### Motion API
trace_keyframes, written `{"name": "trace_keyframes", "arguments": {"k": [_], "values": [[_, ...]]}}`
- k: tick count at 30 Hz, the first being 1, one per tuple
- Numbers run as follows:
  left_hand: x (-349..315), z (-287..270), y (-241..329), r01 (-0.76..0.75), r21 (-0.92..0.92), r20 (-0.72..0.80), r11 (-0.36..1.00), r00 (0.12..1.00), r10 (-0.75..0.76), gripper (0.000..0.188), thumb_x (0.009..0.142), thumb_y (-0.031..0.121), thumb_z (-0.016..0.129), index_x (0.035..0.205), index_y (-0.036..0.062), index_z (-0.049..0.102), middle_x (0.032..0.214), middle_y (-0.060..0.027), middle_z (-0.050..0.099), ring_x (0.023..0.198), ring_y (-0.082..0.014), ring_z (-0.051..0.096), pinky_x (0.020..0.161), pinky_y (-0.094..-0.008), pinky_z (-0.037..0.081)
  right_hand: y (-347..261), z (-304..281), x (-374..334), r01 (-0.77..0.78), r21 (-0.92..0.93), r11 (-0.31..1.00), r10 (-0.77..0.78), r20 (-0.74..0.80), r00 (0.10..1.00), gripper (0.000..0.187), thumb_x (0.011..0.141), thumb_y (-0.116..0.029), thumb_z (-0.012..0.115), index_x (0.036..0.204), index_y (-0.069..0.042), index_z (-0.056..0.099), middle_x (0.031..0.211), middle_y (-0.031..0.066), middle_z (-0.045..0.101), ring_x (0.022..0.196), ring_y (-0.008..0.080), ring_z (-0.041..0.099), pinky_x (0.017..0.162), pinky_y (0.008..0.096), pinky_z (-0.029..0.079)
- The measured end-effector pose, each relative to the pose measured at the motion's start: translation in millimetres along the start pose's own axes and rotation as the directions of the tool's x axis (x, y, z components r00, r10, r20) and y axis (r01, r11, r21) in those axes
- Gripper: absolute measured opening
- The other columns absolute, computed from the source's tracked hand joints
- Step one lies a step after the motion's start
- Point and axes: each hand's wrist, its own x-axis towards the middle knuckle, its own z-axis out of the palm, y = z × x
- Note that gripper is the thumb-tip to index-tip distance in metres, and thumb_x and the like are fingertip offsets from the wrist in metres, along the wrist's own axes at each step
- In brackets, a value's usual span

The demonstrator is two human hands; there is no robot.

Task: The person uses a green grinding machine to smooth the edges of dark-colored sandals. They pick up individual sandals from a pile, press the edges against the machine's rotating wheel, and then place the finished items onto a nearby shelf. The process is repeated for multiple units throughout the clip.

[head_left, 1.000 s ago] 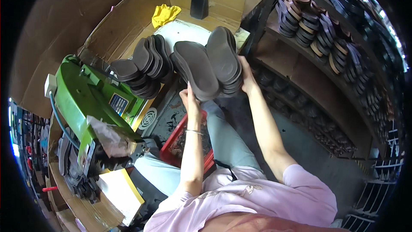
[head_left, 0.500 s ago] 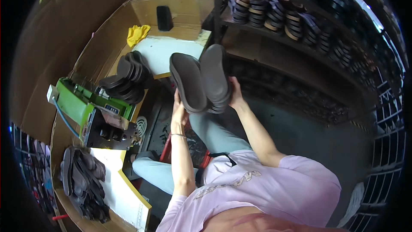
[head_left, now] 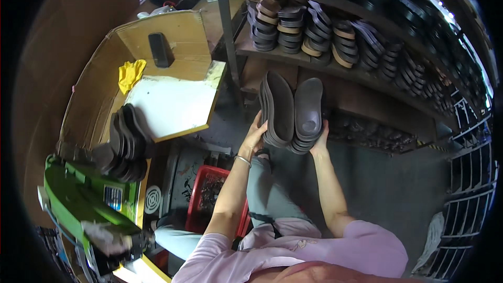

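Two stacks of dark brown shoe soles stand side by side between my hands, the left stack (head_left: 280, 110) next to the right stack (head_left: 308, 107). My left hand (head_left: 255, 135) presses on the outer side of the left stack near its lower end. Against the outer side of the right stack lies my right hand (head_left: 320, 140), its fingers partly hidden behind the soles. Both stacks are held up off any surface, in front of the rack's lower board. More dark soles (head_left: 126, 133) are piled at the near left of the white tabletop (head_left: 173, 102).
A metal rack (head_left: 224, 15) rises ahead, its shelf bearing several stacks of soles (head_left: 264, 29). Left are a green machine (head_left: 65, 188), yellow gloves (head_left: 131, 75) and a black oblong object (head_left: 160, 50) against cardboard. A red crate (head_left: 195, 204) sits on the floor beside my leg.
Both hands have carried the two stacks to the right, away from the white tabletop and toward the rack. The view has turned right too, so the bench sits further left.
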Motion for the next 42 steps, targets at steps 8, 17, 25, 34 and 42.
{"name": "trace_keyframes", "arguments": {"k": [8,17,25,34,42], "values": [[139.6,-64.6,39.6,0.064,0.243,-0.042,0.968,0.998,-0.055,0.095,0.080,0.031,0.075,0.144,-0.0067,0.017,0.137,-0.0204,0.043,0.121,-0.0231,0.047,0.102,-0.0350,0.037,5.6,49.5,130.9,-0.073,0.036,0.997,0.074,-0.024,0.997,0.063,0.097,-0.054,0.023,0.137,-0.009,0.040,0.140,0.0082,0.044,0.128,0.0281,0.042,0.107,0.0426,0.033],[214.0,-70.1,79.1,0.082,0.119,-0.114,0.990,0.991,-0.069,0.074,0.085,0.027,0.070,0.138,-0.0058,0.031,0.130,-0.0167,0.050,0.118,-0.0245,0.051,0.098,-0.0365,0.042,16.2,76.3,243.1,-0.046,0.095,0.994,0.037,0.095,0.995,0.064,0.093,-0.054,0.041,0.138,-0.009,0.039,0.139,0.0092,0.043,0.126,0.0272,0.042,0.104,0.0432,0.038],[282.8,-93.5,50.9,-0.182,0.005,-0.458,0.983,0.873,0.164,0.030,0.091,0.018,0.055,0.114,-0.0002,0.052,0.105,-0.0104,0.061,0.092,-0.0233,0.062,0.082,-0.0374,0.052,19.6,90.7,303.6,0.102,-0.061,0.993,-0.099,0.047,0.994,0.060,0.094,-0.051,0.042,0.134,-0.008,0.042,0.138,0.0096,0.045,0.127,0.0248,0.042,0.106,0.0442,0.036],[146.2,-40.9,9.5,-0.261,0.141,-0.453,0.955,0.841,0.297,0.066,0.096,0.037,0.051,0.143,-0.0034,0.027,0.148,-0.0156,0.030,0.138,-0.0242,0.026,0.111,-0.0376,0.023,21.3,87.2,288.4,0.243,-0.156,0.957,-0.212,0.192,0.958,0.067,0.092,-0.052,0.042,0.140,-0.006,0.035,0.147,0.0082,0.032,0.135,0.0216,0.031,0.112,0.0386,0.023],[-184.2,-142.7,-13.1,-0.261,0.352,-0.890,0.899,0.203,0.408,0.030,0.096,0.031,0.052,0.102,0.0038,0.061,0.095,-0.0054,0.062,0.090,-0.0138,0.057,0.078,-0.0311,0.048,69.1,73.8,121.0,0.275,-0.441,0.854,-0.281,0.054,0.958,0.019,0.084,-0.010,0.059,0.101,-0.002,0.057,0.090,0.0044,0.058,0.082,0.0125,0.052,0.072,0.0265,0.044]]}}
